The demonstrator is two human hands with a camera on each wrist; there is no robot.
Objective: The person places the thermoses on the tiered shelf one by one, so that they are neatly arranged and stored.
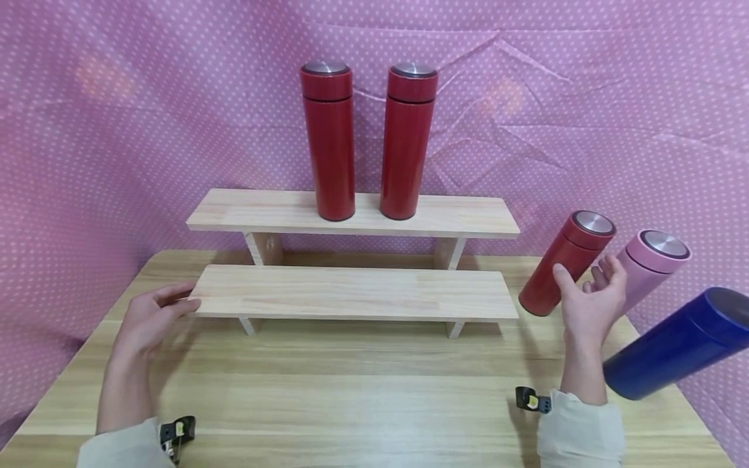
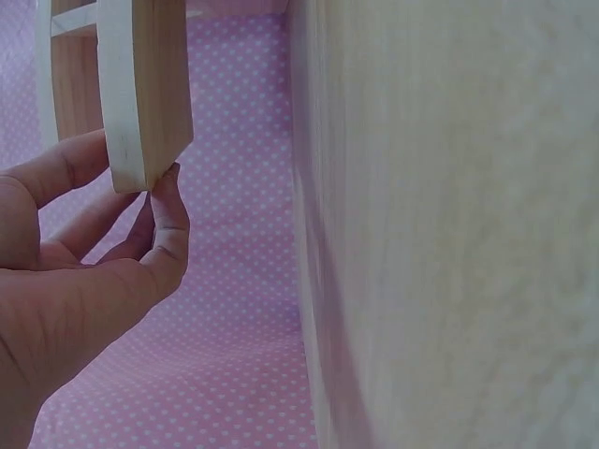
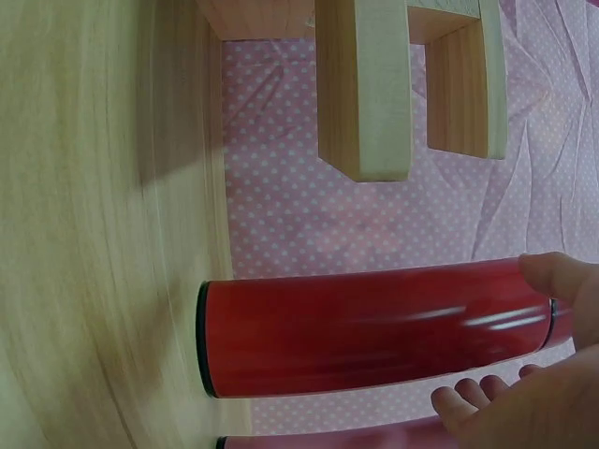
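At the left end of the lower wooden shelf [image 1: 351, 292], my left hand [image 1: 149, 318] pinches the board's edge between thumb and fingers; the left wrist view shows this hand [image 2: 94, 271] at the board's end [image 2: 140, 103]. My right hand [image 1: 593, 309] is at a standing red bottle [image 1: 558, 270], fingers parted and slightly bent. In the right wrist view the thumb of this hand [image 3: 533, 374] overlaps the red bottle's [image 3: 374, 327] upper part; whether it touches is unclear. The fingertips lie between it and the pink bottle [image 3: 346, 438].
Two red bottles [image 1: 329, 143] [image 1: 409, 143] stand on the upper shelf [image 1: 251, 208]. Right of my right hand stand a pink bottle [image 1: 646, 266] and, nearer the front, a blue bottle [image 1: 673, 348]. Pink dotted cloth [image 1: 175, 97] hangs behind the wooden table [image 1: 351, 403].
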